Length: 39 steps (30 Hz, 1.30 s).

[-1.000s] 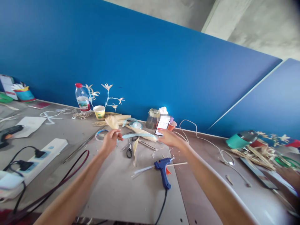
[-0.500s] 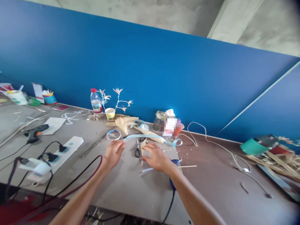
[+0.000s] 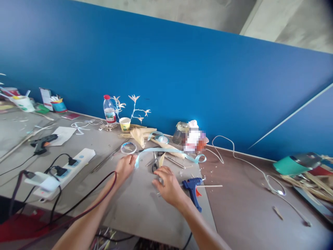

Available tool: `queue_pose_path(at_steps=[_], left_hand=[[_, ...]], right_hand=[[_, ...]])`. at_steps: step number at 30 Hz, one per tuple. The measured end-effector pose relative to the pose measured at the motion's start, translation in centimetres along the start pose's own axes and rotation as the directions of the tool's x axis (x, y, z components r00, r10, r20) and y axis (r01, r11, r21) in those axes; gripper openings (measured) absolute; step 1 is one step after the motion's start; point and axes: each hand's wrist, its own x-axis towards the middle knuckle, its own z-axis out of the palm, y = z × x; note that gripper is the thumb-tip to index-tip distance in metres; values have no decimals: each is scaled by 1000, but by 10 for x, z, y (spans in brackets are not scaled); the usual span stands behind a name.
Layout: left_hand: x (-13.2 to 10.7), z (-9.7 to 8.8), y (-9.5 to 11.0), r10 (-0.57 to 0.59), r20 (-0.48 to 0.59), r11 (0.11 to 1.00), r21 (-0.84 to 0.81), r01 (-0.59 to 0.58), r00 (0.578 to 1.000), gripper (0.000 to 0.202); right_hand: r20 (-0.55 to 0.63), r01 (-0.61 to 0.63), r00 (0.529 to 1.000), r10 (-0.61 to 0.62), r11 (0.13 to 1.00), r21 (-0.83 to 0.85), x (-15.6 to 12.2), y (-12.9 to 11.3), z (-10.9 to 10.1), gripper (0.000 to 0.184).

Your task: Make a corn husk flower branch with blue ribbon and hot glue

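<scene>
At the far left, a black glue gun lies on the surface. Nearer you is a white power strip with two black plugs in it. A dark red cable runs from that side across your left forearm.

Further back, against the blue wall, a water bottle with a red cap stands just beside a yellow paper cup holding a thin twig with pale blossoms. A clear tape ring lies flat in front of them.

Your left hand rests on the grey board just below that ring, and its fingertips are pinched on one end of the light blue ribbon. The ribbon runs rightward from there, lifted a little off the surface, and curls into a loop at its far end near the jar.

Under the ribbon lie black-handled scissors and a pale husk strip.

Your right hand sits palm down just in front of the scissors, apart from the left, with its fingers curled. You cannot tell from here whether it grips anything.

Just to its right the blue glue gun lies on its side, nozzle pointing right. Beyond that, a white cord snakes over the brown surface towards a teal container and a heap of straw.
</scene>
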Motion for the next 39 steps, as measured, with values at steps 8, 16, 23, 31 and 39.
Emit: queue_pose_path(at_steps=[8, 16, 23, 31, 39], left_hand=[[43, -21, -52, -40, -202, 925, 364, 113, 978, 33], [64, -31, -67, -145, -117, 848, 496, 185, 982, 38], [37, -11, -8, 163, -65, 985, 65, -159, 984, 30], [-13, 24, 73, 368, 132, 906, -272, -323, 921, 20], [-72, 18, 82, 411, 416, 885, 29, -464, 811, 17]], right_hand=[[-154, 80, 984, -93, 993, -89, -14, 9, 12, 21], [-84, -120, 991, 103, 965, -232, -10, 32, -12, 21], [3, -287, 950, 312, 877, -384, 23, 71, -62, 24], [202, -89, 967, 153, 952, -293, 3, 53, -57, 25], [36, -118, 991, 131, 961, -250, -29, 49, -68, 16]])
